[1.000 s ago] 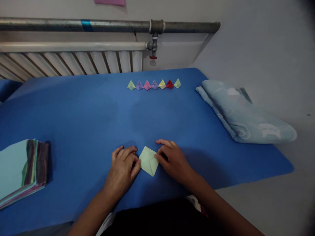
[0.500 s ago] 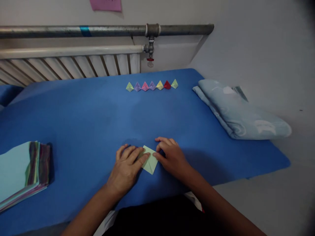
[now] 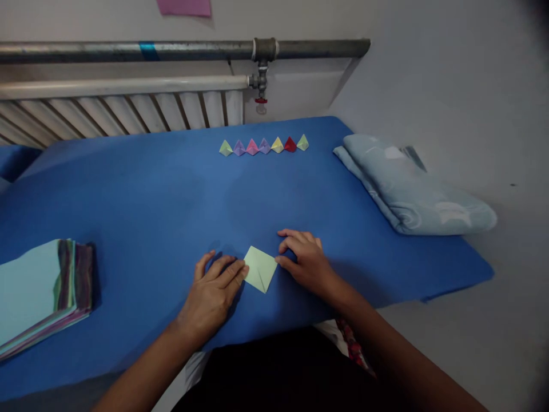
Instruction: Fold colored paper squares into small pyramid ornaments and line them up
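A pale green folded paper square (image 3: 260, 268) lies flat on the blue surface (image 3: 171, 212), one corner toward me and a crease running to that corner. My left hand (image 3: 210, 294) is at its left corner, thumb and fingertips touching the edge, the other fingers spread. At the right corner, my right hand (image 3: 306, 260) has its thumb tip by the paper, its fingers apart and slightly curled. Neither hand is closed round anything.
Several small folded paper pieces (image 3: 265, 146) stand in a row at the back. A stack of coloured paper (image 3: 32, 292) lies at the left. A folded light blue blanket (image 3: 420, 191) rests at the right. Behind are a radiator (image 3: 141, 111) and a pipe (image 3: 197, 50).
My left hand has drawn back leftward off the paper's face to its left corner. My right hand has shifted slightly right and up. More of the paper shows. The view has shifted slightly.
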Action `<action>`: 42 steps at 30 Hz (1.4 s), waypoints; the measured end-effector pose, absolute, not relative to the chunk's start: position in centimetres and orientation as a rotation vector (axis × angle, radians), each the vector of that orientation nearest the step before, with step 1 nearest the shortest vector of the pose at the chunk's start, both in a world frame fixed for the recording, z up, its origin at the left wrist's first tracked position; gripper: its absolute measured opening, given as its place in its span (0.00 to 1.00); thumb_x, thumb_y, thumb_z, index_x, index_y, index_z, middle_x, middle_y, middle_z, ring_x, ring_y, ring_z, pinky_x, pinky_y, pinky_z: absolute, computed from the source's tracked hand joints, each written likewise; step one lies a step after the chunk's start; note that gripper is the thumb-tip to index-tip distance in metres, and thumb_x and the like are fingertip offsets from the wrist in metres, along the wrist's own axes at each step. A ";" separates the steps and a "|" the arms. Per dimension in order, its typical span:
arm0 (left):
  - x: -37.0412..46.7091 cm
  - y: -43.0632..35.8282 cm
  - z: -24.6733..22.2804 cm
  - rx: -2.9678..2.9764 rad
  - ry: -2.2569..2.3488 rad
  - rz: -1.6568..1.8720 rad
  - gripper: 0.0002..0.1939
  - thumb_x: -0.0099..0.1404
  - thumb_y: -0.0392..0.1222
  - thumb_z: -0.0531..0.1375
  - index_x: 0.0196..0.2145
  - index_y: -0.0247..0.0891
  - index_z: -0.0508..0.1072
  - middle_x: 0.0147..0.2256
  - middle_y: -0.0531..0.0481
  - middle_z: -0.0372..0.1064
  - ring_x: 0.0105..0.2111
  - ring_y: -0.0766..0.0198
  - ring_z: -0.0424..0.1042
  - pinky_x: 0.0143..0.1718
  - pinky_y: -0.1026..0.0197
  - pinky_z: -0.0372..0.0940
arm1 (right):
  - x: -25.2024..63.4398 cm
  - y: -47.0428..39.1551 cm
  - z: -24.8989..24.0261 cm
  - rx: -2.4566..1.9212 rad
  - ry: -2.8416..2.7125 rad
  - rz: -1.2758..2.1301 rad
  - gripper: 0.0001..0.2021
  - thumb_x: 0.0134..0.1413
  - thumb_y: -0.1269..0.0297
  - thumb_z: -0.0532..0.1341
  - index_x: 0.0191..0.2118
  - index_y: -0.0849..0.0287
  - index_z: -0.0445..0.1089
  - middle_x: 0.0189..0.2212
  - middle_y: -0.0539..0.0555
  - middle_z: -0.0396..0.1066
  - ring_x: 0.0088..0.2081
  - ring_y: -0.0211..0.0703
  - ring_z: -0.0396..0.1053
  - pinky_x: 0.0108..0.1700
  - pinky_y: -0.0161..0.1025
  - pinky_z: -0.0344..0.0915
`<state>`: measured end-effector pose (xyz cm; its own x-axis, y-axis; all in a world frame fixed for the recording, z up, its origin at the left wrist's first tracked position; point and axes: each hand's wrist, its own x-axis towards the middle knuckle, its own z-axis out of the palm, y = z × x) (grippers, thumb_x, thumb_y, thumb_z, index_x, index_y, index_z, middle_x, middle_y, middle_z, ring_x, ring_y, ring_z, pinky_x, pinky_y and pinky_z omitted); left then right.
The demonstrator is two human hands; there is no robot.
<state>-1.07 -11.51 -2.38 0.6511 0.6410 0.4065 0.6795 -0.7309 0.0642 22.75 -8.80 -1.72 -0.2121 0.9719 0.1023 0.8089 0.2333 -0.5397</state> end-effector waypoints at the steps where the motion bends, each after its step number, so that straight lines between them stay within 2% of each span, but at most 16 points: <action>1: -1.0 -11.6 -2.4 -2.762 -1.109 -0.631 0.17 0.67 0.28 0.49 0.49 0.35 0.71 0.48 0.46 0.74 0.48 0.51 0.69 0.53 0.41 0.55 | 22.6 -8.9 -1.7 -1.629 -2.092 0.496 0.01 0.52 0.68 0.60 0.33 0.56 0.68 0.51 0.56 0.69 0.51 0.53 0.62 0.49 0.51 0.54; 4: -0.6 -11.6 -2.3 -2.773 -1.098 -0.636 0.16 0.67 0.28 0.50 0.47 0.34 0.72 0.47 0.46 0.75 0.48 0.52 0.69 0.54 0.41 0.54 | 21.9 -9.5 -1.4 -1.506 -2.198 0.404 0.09 0.51 0.74 0.57 0.37 0.55 0.70 0.52 0.56 0.69 0.53 0.54 0.59 0.50 0.51 0.52; 7: -0.2 -11.3 -1.8 -2.818 -1.114 -0.639 0.13 0.66 0.32 0.52 0.45 0.34 0.73 0.45 0.45 0.75 0.46 0.53 0.70 0.55 0.41 0.53 | 21.2 -10.0 -1.2 -1.296 -2.395 0.490 0.15 0.51 0.79 0.53 0.40 0.55 0.70 0.45 0.54 0.73 0.50 0.50 0.61 0.50 0.49 0.52; 10: -0.2 -10.9 -1.1 -2.874 -1.146 -0.642 0.12 0.64 0.36 0.55 0.44 0.35 0.73 0.44 0.45 0.75 0.45 0.54 0.71 0.56 0.41 0.52 | 21.1 -10.1 -1.1 -1.242 -2.442 0.574 0.13 0.54 0.77 0.54 0.41 0.57 0.69 0.39 0.54 0.74 0.46 0.48 0.64 0.49 0.48 0.52; 16: -0.5 -10.1 -0.7 -2.918 -1.069 -0.615 0.11 0.64 0.37 0.56 0.44 0.38 0.72 0.42 0.48 0.76 0.43 0.58 0.73 0.58 0.42 0.50 | 21.5 -10.0 -1.3 -1.188 -2.397 0.598 0.08 0.54 0.69 0.58 0.40 0.57 0.69 0.41 0.54 0.74 0.47 0.48 0.64 0.50 0.47 0.50; 27: -1.0 -9.8 -1.5 -2.863 -0.930 -0.642 0.06 0.66 0.36 0.57 0.40 0.39 0.72 0.41 0.51 0.77 0.41 0.61 0.74 0.56 0.45 0.54 | 21.8 -9.9 -1.9 -1.178 -2.361 0.613 0.08 0.54 0.69 0.57 0.40 0.56 0.69 0.40 0.52 0.74 0.46 0.47 0.64 0.49 0.46 0.51; 36: -0.9 -9.6 -1.0 -2.885 -0.962 -0.696 0.07 0.66 0.34 0.56 0.41 0.38 0.72 0.39 0.51 0.77 0.39 0.62 0.75 0.54 0.46 0.57 | 21.4 -10.3 -1.7 -1.236 -2.367 0.572 0.11 0.49 0.66 0.61 0.41 0.55 0.69 0.42 0.51 0.74 0.48 0.47 0.63 0.50 0.46 0.50; 42: -1.0 -9.9 -1.5 -2.902 -1.044 -0.710 0.08 0.66 0.34 0.56 0.41 0.39 0.72 0.41 0.51 0.77 0.40 0.62 0.74 0.55 0.47 0.56 | 21.1 -10.4 -1.5 -1.264 -2.397 0.563 0.11 0.55 0.66 0.59 0.44 0.53 0.70 0.43 0.52 0.73 0.48 0.48 0.62 0.49 0.46 0.50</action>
<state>-0.96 -9.87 -1.54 0.6816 0.6101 0.4041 0.5998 -0.7821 0.1692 21.09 -10.35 -1.46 -0.5283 0.8379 0.1368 0.6896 0.5175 -0.5065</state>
